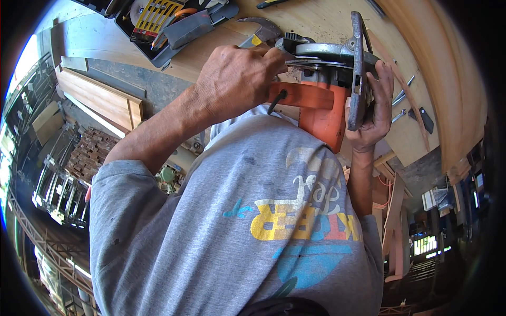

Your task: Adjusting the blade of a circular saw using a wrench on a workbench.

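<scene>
An orange circular saw lies on its side close against my body, its metal base plate standing upright at the right. My left hand has its fingers curled at the saw's blade side, above the orange handle; what they grip is hidden. A thin black piece hangs from a hole in the handle. My right hand grips the base plate from the outer side, fingers around its edge. A claw hammer with a yellow-marked handle lies just beyond my left hand.
An open toolbox with drill bits and small tools sits at upper left. Wrenches and a thin wood strip lie right of the saw beside a curved wooden piece. Boards and wood offcuts are stacked at left.
</scene>
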Tool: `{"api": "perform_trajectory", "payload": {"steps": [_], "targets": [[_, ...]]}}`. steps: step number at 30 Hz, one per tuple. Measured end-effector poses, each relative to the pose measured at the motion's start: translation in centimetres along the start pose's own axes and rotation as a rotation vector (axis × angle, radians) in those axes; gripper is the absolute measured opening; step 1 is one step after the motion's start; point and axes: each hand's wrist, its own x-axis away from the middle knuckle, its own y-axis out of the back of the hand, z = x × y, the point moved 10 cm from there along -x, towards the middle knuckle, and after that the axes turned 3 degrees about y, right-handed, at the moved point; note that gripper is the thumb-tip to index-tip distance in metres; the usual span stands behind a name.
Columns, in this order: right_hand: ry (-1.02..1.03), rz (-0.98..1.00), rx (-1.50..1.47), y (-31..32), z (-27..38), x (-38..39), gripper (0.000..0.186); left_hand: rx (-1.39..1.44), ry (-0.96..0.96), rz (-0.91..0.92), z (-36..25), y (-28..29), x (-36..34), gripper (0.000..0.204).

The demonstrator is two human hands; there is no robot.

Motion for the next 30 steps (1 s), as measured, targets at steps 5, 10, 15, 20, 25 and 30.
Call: {"api": "perform_trajectory", "payload": {"steps": [5, 10, 15, 20, 25, 30], "targets": [[-0.002, 0.020, -0.013, -0.2, -0.4, 0.0, 0.060, 0.039, -0.004, -0.049, 0.4, -0.3, 0.3, 0.032], [0.014, 0.038, -0.002, -0.4, -0.3, -0.2, 0.068, 0.013, 0.016, -0.040, 0.8, -0.6, 0.8, 0.032], [0.004, 0.041, -0.022, -0.5, -0.3, -0.1, 0.069, 0.035, 0.026, -0.061, 0.8, -0.7, 1.0, 0.031], [0.003, 0.050, -0.020, -0.5, -0.4, 0.1, 0.070, 0.054, 0.038, -0.059, 1.1, -1.4, 1.3, 0.030], [-0.002, 0.059, -0.011, -0.7, -0.5, -0.2, 0.068, 0.110, 0.030, -0.117, 1.6, -2.0, 1.4, 0.029], [-0.010, 0.060, -0.005, -0.7, -0.6, -0.7, 0.064, 0.191, 0.011, -0.214, 2.1, -1.9, 1.2, 0.024]]}}
